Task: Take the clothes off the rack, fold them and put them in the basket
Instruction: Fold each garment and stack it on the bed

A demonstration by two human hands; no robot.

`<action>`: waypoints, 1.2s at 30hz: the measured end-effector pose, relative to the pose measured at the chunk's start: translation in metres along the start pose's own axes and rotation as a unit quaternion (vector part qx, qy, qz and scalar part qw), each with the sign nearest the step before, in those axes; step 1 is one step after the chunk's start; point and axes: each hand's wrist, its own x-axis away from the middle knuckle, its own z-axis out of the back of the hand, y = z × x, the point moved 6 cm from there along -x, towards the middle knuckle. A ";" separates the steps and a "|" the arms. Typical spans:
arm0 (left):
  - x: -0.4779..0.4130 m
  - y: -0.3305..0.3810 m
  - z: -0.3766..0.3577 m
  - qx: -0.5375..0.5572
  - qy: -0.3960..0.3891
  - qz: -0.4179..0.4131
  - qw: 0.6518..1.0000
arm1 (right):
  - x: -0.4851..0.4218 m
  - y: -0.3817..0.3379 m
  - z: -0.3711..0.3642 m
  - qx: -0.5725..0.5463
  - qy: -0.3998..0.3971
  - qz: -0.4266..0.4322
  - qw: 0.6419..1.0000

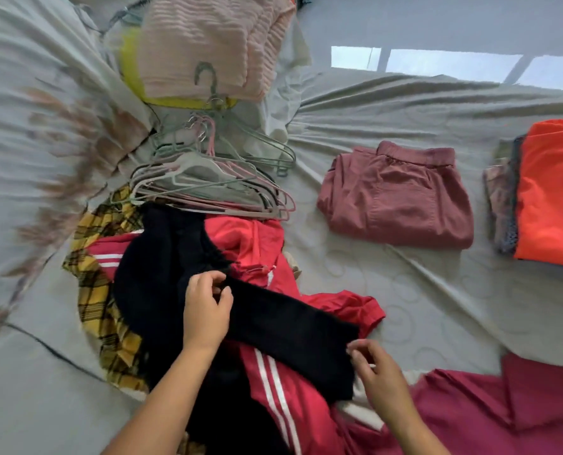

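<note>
Writing or labels: none readable on anything before you. Your left hand pinches the black knit garment near its middle; your right hand pinches its sleeve end. It lies over red striped trousers and one yellow plaid piece. Two folded piles sit right: maroon trousers, orange stack. Hangers, perhaps a dozen, are heaped beyond.
</note>
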 end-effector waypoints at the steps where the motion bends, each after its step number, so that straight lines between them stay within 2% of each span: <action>1: -0.011 -0.004 0.018 -0.020 0.020 -0.023 0.999 | -0.005 -0.020 -0.018 -0.003 0.008 0.017 1.000; 3: -0.034 -0.023 0.045 -0.069 0.034 -0.024 0.997 | -0.013 -0.059 -0.052 -0.014 0.014 0.060 0.998; 4: -0.044 -0.039 0.051 -0.094 0.011 0.004 0.996 | -0.016 -0.076 -0.069 -0.014 0.006 0.081 0.997; 5: -0.050 -0.056 0.051 -0.099 -0.040 0.050 0.993 | -0.018 -0.091 -0.086 -0.011 -0.008 0.096 0.995; 7: -0.044 -0.081 0.035 -0.028 -0.183 0.127 0.975 | -0.020 -0.115 -0.115 -0.016 -0.035 0.105 0.994; 9: -0.026 -0.083 0.013 -0.018 -0.278 0.094 0.956 | -0.019 -0.132 -0.133 -0.056 -0.048 0.089 0.993; 10: -0.020 -0.081 0.007 -0.040 -0.275 0.060 0.959 | -0.017 -0.138 -0.139 -0.088 -0.057 0.070 0.992; 12: -0.011 -0.064 0.007 -0.062 -0.215 -0.007 0.975 | -0.009 -0.144 -0.149 -0.176 -0.105 0.011 0.979; 14: 0.002 -0.040 0.007 -0.040 -0.192 -0.079 0.977 | -0.001 -0.145 -0.154 -0.251 -0.160 -0.031 0.954; 15: 0.009 -0.030 0.006 -0.007 -0.203 -0.087 0.975 | 0.003 -0.147 -0.152 -0.266 -0.169 -0.035 0.948; 18: 0.031 -0.008 0.005 0.122 -0.257 -0.076 0.956 | 0.014 -0.153 -0.126 -0.268 -0.122 -0.017 0.955; 23: 0.066 0.031 0.014 0.277 -0.347 -0.070 0.893 | 0.045 -0.164 -0.074 -0.278 -0.073 -0.010 0.958; 26: 0.084 0.060 0.032 0.326 -0.360 -0.068 0.872 | 0.067 -0.181 -0.030 -0.207 0.010 0.005 0.978; 29: 0.075 0.085 0.061 0.363 -0.309 -0.046 0.878 | 0.088 -0.224 0.015 -0.144 0.025 0.048 0.988; 32: 0.057 0.103 0.083 0.330 -0.271 -0.045 0.903 | 0.106 -0.270 0.061 -0.136 0.003 0.072 0.988; 36: 0.069 0.139 0.079 0.190 -0.377 -0.061 0.904 | 0.136 -0.323 0.110 -0.125 -0.041 0.099 0.986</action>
